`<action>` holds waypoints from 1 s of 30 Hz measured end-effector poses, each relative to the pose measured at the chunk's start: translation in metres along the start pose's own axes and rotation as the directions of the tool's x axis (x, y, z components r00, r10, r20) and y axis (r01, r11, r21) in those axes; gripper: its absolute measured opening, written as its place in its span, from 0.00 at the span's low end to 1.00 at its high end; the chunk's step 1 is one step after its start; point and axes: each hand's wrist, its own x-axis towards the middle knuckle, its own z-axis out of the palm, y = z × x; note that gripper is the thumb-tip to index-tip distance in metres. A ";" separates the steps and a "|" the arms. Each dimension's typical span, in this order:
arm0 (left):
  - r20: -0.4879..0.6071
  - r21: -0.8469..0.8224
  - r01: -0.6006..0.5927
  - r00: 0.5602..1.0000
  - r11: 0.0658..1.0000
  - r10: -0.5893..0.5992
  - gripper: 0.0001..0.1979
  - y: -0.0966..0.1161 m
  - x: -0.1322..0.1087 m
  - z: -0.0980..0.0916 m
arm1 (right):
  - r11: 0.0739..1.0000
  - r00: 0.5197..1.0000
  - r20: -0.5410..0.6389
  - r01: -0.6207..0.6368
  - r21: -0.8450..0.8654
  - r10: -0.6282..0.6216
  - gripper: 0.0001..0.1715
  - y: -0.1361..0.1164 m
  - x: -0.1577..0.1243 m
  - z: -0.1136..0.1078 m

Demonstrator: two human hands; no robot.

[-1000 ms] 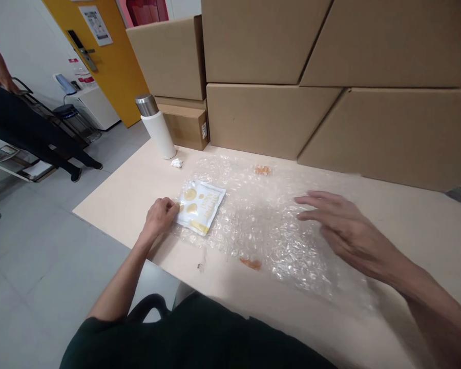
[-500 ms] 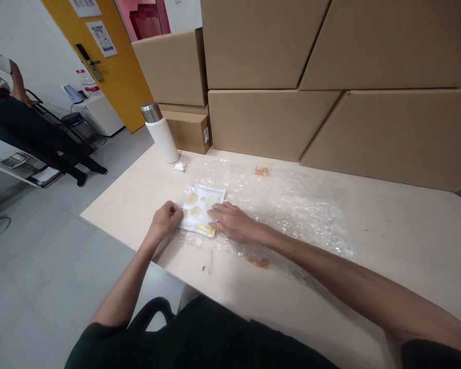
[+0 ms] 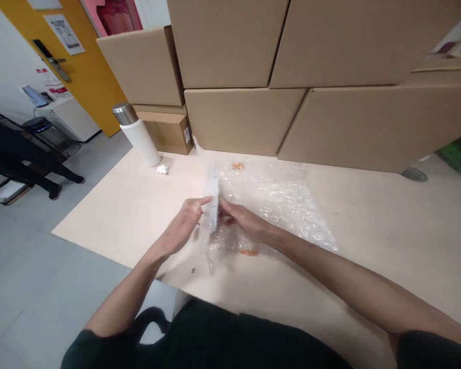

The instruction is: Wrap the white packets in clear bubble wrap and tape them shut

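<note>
Bubble wrap point(image 3: 280, 205) lies on the surface point(image 3: 388, 241) before you; boxes point(image 3: 238, 120) stacked behind it at 12 o'clock; flask point(image 3: 136, 136) at 10 o'clock on the surface, paper scrap point(image 3: 162, 169) just right of it.

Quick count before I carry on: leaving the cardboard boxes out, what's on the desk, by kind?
bottle: 1
bubble wrap sheet: 1
packet, blurred, on edge between left hand and right hand: 1
white paper scrap: 1
orange bits, one far, one near: 2
Total: 6
</note>
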 end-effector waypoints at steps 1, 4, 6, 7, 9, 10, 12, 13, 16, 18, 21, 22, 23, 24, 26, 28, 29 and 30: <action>0.045 0.056 -0.043 0.998 0.998 0.041 0.32 0.001 0.005 0.008 | 0.996 0.998 -0.027 -0.046 0.079 0.049 0.33 0.003 -0.004 -0.004; 0.143 0.211 -0.157 0.981 0.965 0.128 0.31 0.002 0.020 0.029 | 0.958 0.982 -0.123 -0.108 0.264 0.144 0.28 0.011 -0.016 -0.018; 0.192 0.311 -0.175 0.974 0.934 0.118 0.29 0.002 0.027 0.040 | 0.956 0.967 -0.186 -0.119 0.268 0.172 0.23 0.013 -0.025 -0.028; 0.212 0.364 -0.174 0.972 0.915 0.101 0.28 0.001 0.030 0.046 | 0.966 0.960 -0.217 -0.129 0.223 0.178 0.22 0.013 -0.030 -0.034; 0.235 0.472 -0.187 0.969 0.861 0.081 0.27 -0.001 0.033 0.056 | 0.992 0.942 -0.310 -0.125 0.029 0.128 0.19 0.013 -0.039 -0.044; 0.236 0.521 -0.203 0.968 0.829 0.088 0.27 -0.002 0.033 0.060 | 0.989 0.925 -0.375 -0.105 -0.108 0.058 0.18 0.013 -0.043 -0.049; 0.220 0.597 -0.231 0.968 0.768 0.120 0.26 -0.004 0.034 0.067 | 0.925 0.881 -0.450 -0.036 -0.379 -0.150 0.19 0.013 -0.046 -0.054; 0.212 0.623 -0.238 0.968 0.745 0.133 0.25 -0.004 0.034 0.070 | 0.875 0.861 -0.442 0.006 -0.484 -0.251 0.19 0.014 -0.046 -0.055; 0.223 0.642 -0.251 0.965 0.724 0.137 0.24 -0.007 0.034 0.071 | 0.759 0.890 -0.280 0.106 -0.642 -0.361 0.19 0.019 -0.038 -0.049; 0.159 0.627 -0.207 0.978 0.751 0.136 0.23 -0.012 0.035 0.066 | 0.710 0.926 -0.178 0.120 -0.694 -0.331 0.22 0.023 -0.030 -0.043; -0.149 0.477 0.006 0.986 0.879 0.074 0.29 -0.023 0.036 0.050 | 0.666 0.940 -0.146 0.105 -0.739 -0.309 0.24 0.027 -0.023 -0.036; -0.227 0.339 0.092 0.974 0.936 -0.014 0.34 -0.026 0.036 0.045 | 0.664 0.937 -0.155 0.099 -0.741 -0.313 0.24 0.027 -0.022 -0.035; -0.250 0.160 0.174 0.959 0.972 -0.130 0.37 -0.028 0.036 0.039 | 0.669 0.937 -0.160 0.097 -0.737 -0.312 0.23 0.026 -0.023 -0.034; -0.228 -0.028 0.243 0.943 0.970 -0.243 0.39 -0.029 0.036 0.035 | 0.681 0.937 -0.165 0.094 -0.726 -0.306 0.24 0.024 -0.024 -0.033; -0.149 -0.305 0.302 0.921 0.903 -0.359 0.40 -0.024 0.034 0.030 | 0.732 0.943 -0.186 0.082 -0.676 -0.277 0.25 0.017 -0.028 -0.033; -0.146 -0.391 0.238 0.938 0.889 -0.316 0.36 -0.014 0.032 0.032 | 0.809 0.953 -0.213 0.052 -0.585 -0.215 0.26 0.009 -0.035 -0.034; -0.161 -0.383 0.175 0.954 0.907 -0.252 0.34 -0.008 0.032 0.035 | 0.851 0.957 -0.233 0.027 -0.525 -0.174 0.26 0.005 -0.039 -0.035; -0.160 -0.359 0.107 0.972 0.927 -0.174 0.31 -0.001 0.033 0.040 | 0.889 0.958 -0.256 0.000 -0.458 -0.132 0.26 0.002 -0.044 -0.036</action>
